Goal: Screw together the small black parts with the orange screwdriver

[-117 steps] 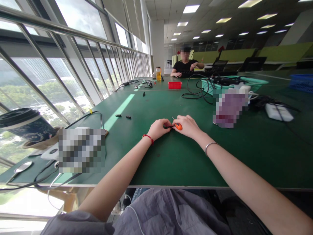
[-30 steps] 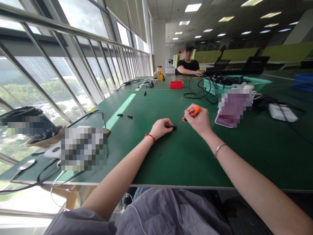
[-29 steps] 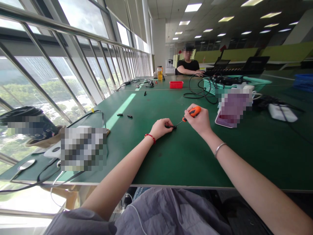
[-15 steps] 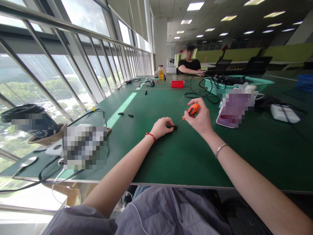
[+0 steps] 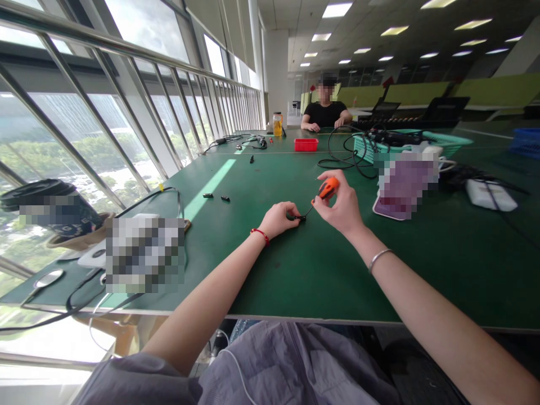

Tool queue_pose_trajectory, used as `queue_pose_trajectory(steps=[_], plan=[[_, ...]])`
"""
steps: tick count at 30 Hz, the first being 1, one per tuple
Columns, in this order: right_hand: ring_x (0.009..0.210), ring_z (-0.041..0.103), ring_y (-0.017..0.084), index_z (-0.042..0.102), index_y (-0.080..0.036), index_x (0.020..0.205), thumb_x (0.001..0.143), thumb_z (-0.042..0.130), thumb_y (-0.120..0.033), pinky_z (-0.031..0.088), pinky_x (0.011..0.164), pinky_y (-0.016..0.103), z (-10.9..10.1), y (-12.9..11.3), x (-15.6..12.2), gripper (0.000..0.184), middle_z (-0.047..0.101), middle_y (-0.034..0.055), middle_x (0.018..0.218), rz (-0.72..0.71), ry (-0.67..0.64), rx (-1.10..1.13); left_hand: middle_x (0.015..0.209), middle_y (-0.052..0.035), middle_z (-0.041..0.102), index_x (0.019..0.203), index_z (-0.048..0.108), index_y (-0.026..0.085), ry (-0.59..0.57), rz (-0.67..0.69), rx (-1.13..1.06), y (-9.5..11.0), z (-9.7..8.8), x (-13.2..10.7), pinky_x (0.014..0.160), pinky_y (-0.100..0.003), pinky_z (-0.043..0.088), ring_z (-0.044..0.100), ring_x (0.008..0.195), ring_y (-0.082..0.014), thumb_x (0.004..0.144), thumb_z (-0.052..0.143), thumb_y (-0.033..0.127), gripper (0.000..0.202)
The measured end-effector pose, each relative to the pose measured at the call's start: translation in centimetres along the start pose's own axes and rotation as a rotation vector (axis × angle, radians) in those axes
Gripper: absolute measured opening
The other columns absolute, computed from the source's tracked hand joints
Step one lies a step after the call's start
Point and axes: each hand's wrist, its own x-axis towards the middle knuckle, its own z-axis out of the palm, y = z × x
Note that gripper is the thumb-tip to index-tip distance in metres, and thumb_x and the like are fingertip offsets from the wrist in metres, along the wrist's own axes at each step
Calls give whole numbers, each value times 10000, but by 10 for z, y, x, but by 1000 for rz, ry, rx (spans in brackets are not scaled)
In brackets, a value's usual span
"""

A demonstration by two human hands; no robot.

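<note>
My left hand (image 5: 282,220) is closed on a small black part (image 5: 301,217), pinching it against the green table (image 5: 270,275); the fingers hide much of it. My right hand (image 5: 343,205) grips a screwdriver (image 5: 328,188) by its orange and black handle. The thin shaft slants down to the left, and its tip meets the black part or lies right beside it; I cannot tell which. To the left on the table lie two small black pieces (image 5: 216,197), with another small black piece (image 5: 252,160) farther back.
A red tray (image 5: 306,145) and a jar of yellow liquid (image 5: 277,125) stand toward the back. On the right are a teal basket (image 5: 449,147) with cables and a propped phone (image 5: 405,188). A lidded cup (image 5: 54,211) stands left. Across the table sits a person (image 5: 324,114).
The screwdriver handle and my right hand have shifted slightly left, the shaft now steeper. My left hand stays put. The person across the table has moved their arms apart.
</note>
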Motion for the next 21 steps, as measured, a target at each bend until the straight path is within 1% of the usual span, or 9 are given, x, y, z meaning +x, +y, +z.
queue_pose_trajectory(steps=[2,3,6,9,11,13,16,18,21], plan=[[586,540,145,492,-234,1032,678,619,-345,407,567,267,-1,0,0,391,557,-32,716,-9,34,0,815,-22,691,719,667,162,1,-3,4,0,0,0,723,-244,507,617,749,-138,676,654,186,51],[584,538,147,496,-234,1020,685,624,-379,403,568,267,-1,-1,1,387,550,-37,692,0,54,-12,814,-23,691,718,668,162,2,-2,6,0,0,0,721,-244,507,618,748,-138,677,652,185,50],[505,470,134,546,-232,873,728,600,-460,381,562,266,-2,-4,1,275,472,-60,539,54,51,-43,810,-22,691,723,669,163,-4,-1,6,0,0,0,726,-246,508,620,750,-138,682,647,183,51],[476,428,120,564,-225,782,755,569,-427,378,556,267,-1,-5,1,204,456,-51,519,73,17,-28,808,-18,690,725,663,166,-11,-9,9,2,0,0,732,-248,507,619,751,-138,685,644,187,49],[513,466,127,564,-224,877,730,581,-363,394,562,272,0,-4,1,202,507,-39,598,46,23,-15,810,-18,691,726,659,167,-8,-10,9,2,0,0,734,-248,508,620,752,-138,684,644,186,49],[576,519,142,527,-228,1010,702,600,-328,419,580,282,1,-1,1,332,555,-21,708,5,37,1,815,-18,692,726,657,168,-4,-14,9,2,0,0,731,-246,509,621,752,-137,679,645,183,51],[598,544,154,481,-231,1089,685,635,-380,432,585,292,2,0,1,457,573,-14,759,17,77,-1,818,-18,694,722,657,168,-3,-23,12,2,0,0,721,-242,511,623,746,-135,680,645,188,48],[559,529,155,512,-228,1031,694,636,-436,414,572,288,1,-2,2,415,546,-34,663,66,103,-53,819,-19,693,723,659,168,-4,-23,11,1,1,0,720,-240,510,623,745,-134,683,645,195,50],[526,506,152,560,-231,822,750,582,-472,388,566,279,0,-6,2,252,498,-36,548,105,92,-102,821,-20,693,725,661,166,-5,-15,4,1,0,-1,721,-242,508,622,746,-135,684,644,195,53]])
